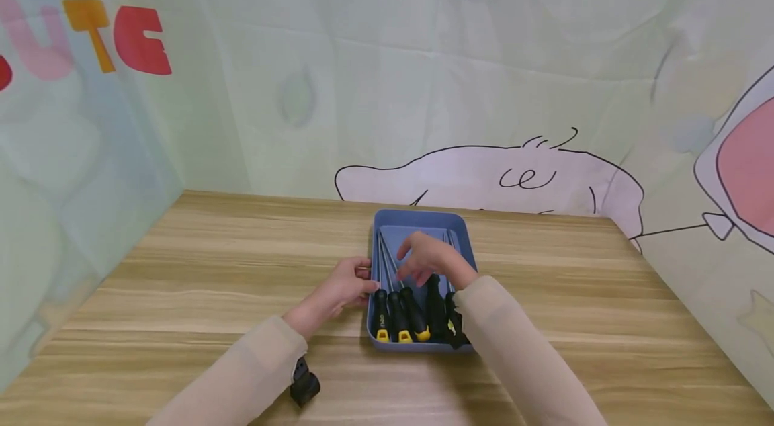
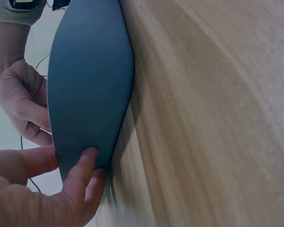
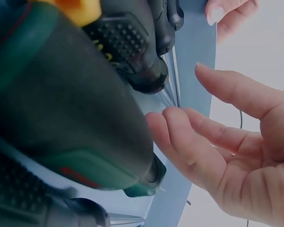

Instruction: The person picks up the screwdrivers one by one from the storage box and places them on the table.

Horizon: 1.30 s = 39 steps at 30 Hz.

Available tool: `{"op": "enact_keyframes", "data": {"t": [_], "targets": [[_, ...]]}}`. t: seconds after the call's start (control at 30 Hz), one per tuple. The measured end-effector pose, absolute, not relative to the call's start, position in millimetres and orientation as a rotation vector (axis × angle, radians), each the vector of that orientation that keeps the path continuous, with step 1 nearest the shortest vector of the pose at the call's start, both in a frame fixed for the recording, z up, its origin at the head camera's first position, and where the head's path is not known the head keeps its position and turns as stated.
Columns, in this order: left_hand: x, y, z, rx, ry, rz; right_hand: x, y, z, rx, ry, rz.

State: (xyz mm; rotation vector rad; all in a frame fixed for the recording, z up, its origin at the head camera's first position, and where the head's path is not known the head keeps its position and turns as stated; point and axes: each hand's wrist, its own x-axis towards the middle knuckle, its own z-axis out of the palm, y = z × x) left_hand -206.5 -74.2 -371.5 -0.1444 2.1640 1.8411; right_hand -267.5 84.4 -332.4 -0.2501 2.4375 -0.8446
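Note:
A blue tray (image 1: 421, 216) on the table holds several screwdrivers, their handles toward the near end. On its left are screwdrivers with black-and-yellow handles (image 1: 398, 315); beside them lies a thicker black handle (image 1: 434, 312), which looks dark green and black in the right wrist view. My left hand (image 1: 345, 283) pinches the tray's left wall, thumb at the rim and fingers against the outer side (image 2: 90, 94). Over the middle of the tray hovers my right hand (image 1: 426, 258), fingers loosely bent, nothing between them. My right sleeve partly hides the rightmost handles.
The tray stands on a wood-grain table (image 1: 254, 244). Behind it and at both sides hangs a printed cloth (image 1: 375, 76) with cartoon drawings and letters. A black wrist device (image 1: 304, 382) hangs below the left sleeve.

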Motion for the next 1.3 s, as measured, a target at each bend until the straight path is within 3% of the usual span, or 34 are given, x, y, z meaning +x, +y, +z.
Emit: {"op": "enact_keyframes", "data": {"t": [0.8,1.3], "targets": [[-205.0,-73.2,-370.0,-0.127,2.172,1.850,-276.9,85.7,-349.8,-0.057,2.164,-0.957],[-205.9,-73.4,-369.7,-0.115,2.174,1.846,-273.6,86.0,-346.7,-0.097,2.102,-0.984]]}}
